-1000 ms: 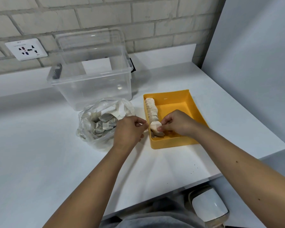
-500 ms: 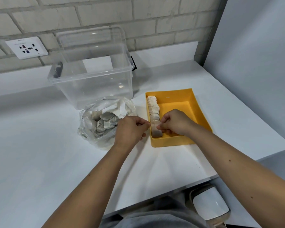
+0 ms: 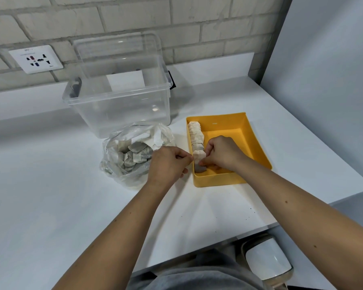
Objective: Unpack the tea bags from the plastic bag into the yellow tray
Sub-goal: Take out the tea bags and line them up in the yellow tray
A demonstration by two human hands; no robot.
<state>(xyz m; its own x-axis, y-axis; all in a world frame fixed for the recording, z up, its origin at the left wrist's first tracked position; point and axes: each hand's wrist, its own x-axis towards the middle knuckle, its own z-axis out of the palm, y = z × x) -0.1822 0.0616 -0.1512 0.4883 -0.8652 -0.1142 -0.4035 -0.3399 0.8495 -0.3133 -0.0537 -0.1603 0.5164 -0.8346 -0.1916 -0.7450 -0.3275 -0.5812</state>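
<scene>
Both hands pinch one tea bag (image 3: 199, 154) over the yellow tray (image 3: 258, 143): left hand (image 3: 168, 164) fingers clamped on it, right hand (image 3: 222, 152) too, plastic bag (image 3: 132, 151) just left.

Tray's (image 3: 258, 143) right half seemingly free

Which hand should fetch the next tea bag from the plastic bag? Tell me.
Left. The left hand sits right beside the plastic bag, at its open side. The right hand is inside the tray, pinching the front tea bag of the row.
</scene>
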